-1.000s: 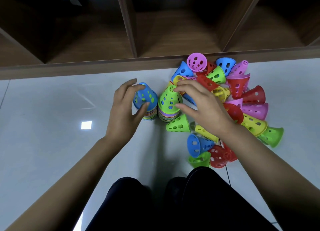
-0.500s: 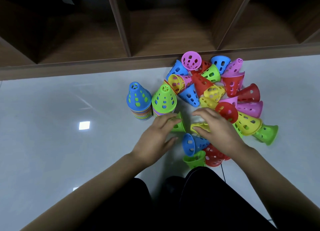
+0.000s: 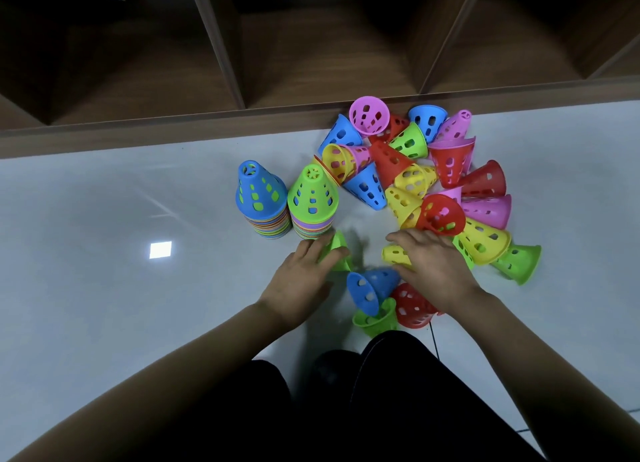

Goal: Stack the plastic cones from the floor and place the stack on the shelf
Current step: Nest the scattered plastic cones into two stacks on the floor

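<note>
Two upright stacks of plastic cones stand side by side on the floor: one topped by a blue cone [image 3: 260, 198], the other by a green cone [image 3: 312, 198]. To their right lies a heap of loose cones [image 3: 433, 181] in several colours. My left hand [image 3: 301, 281] closes on a green cone [image 3: 337, 250] lying just below the green-topped stack. My right hand [image 3: 433, 267] grips a yellow cone [image 3: 394, 253] at the heap's near edge. A blue cone [image 3: 370, 285] lies between the two hands.
A dark wooden shelf [image 3: 311, 56] with open compartments runs along the back, its front lip [image 3: 173, 129] at floor level. The pale glossy floor [image 3: 104, 219] stretches to the left. My dark-clothed knees [image 3: 346, 392] fill the bottom of the view.
Both hands left the tops of the two stacks and dropped toward me. The left settled on the lying green cone, the right on the yellow cone.
</note>
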